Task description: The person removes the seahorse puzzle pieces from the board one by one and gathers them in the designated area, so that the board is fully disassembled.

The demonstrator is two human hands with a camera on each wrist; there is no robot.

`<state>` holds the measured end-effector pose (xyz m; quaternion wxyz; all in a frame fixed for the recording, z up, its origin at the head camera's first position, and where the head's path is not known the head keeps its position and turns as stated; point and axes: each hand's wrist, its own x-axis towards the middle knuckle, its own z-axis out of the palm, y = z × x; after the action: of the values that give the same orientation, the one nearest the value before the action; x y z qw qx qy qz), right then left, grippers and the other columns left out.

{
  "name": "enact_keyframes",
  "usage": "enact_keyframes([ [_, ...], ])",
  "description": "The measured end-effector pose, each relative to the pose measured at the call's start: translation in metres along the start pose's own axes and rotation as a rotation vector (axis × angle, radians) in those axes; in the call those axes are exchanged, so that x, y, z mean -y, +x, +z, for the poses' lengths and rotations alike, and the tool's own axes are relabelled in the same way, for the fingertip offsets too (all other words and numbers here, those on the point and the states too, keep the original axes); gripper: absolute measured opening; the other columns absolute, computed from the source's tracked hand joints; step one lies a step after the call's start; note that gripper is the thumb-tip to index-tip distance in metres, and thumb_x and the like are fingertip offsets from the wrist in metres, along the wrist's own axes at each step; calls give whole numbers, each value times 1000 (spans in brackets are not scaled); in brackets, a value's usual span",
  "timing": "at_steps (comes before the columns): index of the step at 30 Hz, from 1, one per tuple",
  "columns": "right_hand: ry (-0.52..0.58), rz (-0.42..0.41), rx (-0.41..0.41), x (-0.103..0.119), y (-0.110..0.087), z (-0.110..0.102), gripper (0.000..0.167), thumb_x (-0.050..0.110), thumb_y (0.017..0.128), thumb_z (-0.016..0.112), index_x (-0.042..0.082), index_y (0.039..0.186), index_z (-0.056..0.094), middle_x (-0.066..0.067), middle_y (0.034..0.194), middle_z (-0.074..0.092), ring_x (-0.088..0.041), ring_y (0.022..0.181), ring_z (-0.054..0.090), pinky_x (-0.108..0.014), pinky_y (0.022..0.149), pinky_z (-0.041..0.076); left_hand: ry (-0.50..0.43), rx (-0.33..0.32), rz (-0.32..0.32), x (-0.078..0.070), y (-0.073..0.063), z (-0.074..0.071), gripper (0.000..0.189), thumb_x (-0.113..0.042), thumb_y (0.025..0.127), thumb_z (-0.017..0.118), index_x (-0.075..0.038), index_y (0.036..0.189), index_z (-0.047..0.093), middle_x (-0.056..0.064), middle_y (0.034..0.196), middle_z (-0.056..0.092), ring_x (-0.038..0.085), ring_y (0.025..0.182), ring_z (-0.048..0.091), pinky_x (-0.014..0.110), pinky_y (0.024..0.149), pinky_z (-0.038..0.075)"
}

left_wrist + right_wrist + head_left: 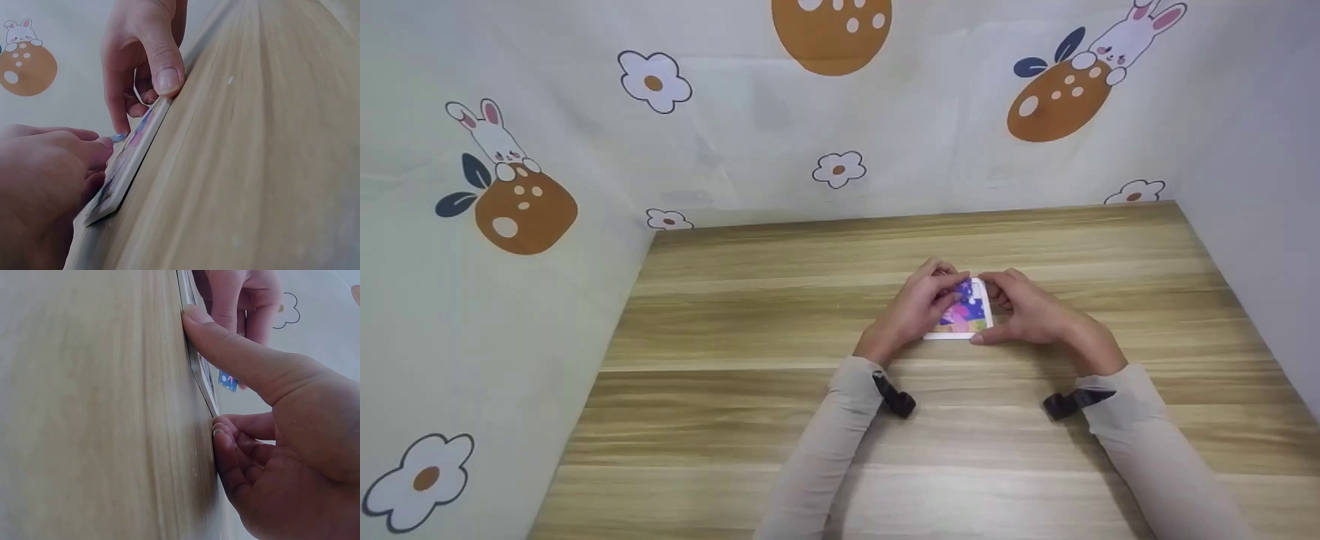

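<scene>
Pinching a small blue piece [227, 381] at its fingertips, the left hand [919, 304] leaned over the puzzle [958, 319], which lay on the table [720, 315]. The right hand [1031, 307] gripped the puzzle's right side, thumb at the near edge and fingers curled at the far corner.

The likeliest trouble, it seemed, was the piece slipping: so small a thing could turn or drop with a slight roll of the fingers. Pressed down askew, it might catch and push its neighbours out. Too loose a right grip could let the puzzle slide; too firm a one could tip up an edge. The left fingers also covered part of the picture, which might hide a poor fit.

The puzzle looked thin, with a white rim [988, 307] rounded at the far right corner. Its picture ran from deep blue through pink to tan and green at the near side. Whether the white near that corner was a gap or print could not be told.
</scene>
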<state>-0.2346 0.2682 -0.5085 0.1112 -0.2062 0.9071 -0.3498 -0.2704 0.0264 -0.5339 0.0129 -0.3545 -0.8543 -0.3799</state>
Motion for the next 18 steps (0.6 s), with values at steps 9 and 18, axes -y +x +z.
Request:
enact_keyframes([
  [9, -3, -6, 3, 1, 0, 0, 105, 37, 78, 99, -8, 156, 45, -18, 125, 57, -27, 111, 55, -38, 98, 50, -26, -67, -52, 1, -5, -10, 42, -15, 104, 72, -7, 145, 68, 9, 142, 66, 20, 129, 66, 21, 114, 50],
  [18, -4, 16, 14, 0, 0, 0, 108, 38, 78, 99, -8, 157, 42, -18, 126, 57, -27, 112, 55, -42, 101, 50, -60, -110, -90, 7, -15, -22, 42, -15, 102, 75, -9, 143, 70, 9, 139, 69, 18, 120, 69, 22, 108, 54],
])
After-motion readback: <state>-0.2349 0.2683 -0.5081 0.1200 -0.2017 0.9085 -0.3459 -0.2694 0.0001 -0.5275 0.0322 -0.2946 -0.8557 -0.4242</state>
